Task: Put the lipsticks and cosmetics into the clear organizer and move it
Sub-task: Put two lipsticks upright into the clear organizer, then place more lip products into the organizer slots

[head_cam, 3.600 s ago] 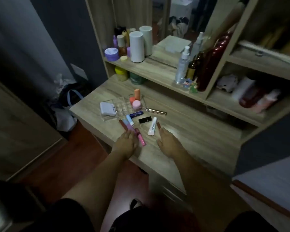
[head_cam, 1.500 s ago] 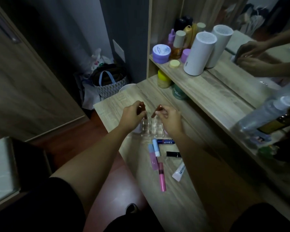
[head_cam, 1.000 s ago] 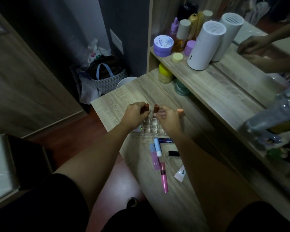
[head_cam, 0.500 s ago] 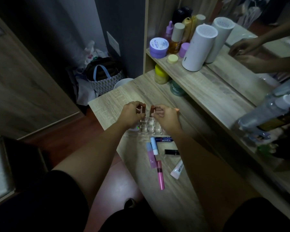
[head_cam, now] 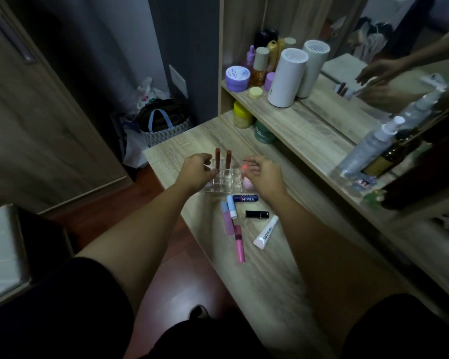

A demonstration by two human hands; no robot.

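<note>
Two brown lipsticks, the left lipstick [head_cam: 35, 158] and the right lipstick [head_cam: 46, 159], stand upright in the far row of the clear organizer [head_cam: 224, 180], just above centre of the frame on the wooden desk [head_cam: 270, 268]. Your left hand [head_cam: 196, 172] sits at the organizer's left edge, fingers loosely curled and holding nothing. Your right hand [head_cam: 262, 174] hovers over its right side, fingers half open and empty, just beside an orange-capped tube [head_cam: 244, 167] and a pink round piece [head_cam: 248, 183] in the right-hand cells. Below the organizer, toward the frame's centre, lie the Nivea stick [head_cam: 245, 198], a blue-and-white balm [head_cam: 231, 209], a black lipstick [head_cam: 257, 214], two pink tubes [head_cam: 239, 243] and a white lip tube [head_cam: 266, 232].
</note>
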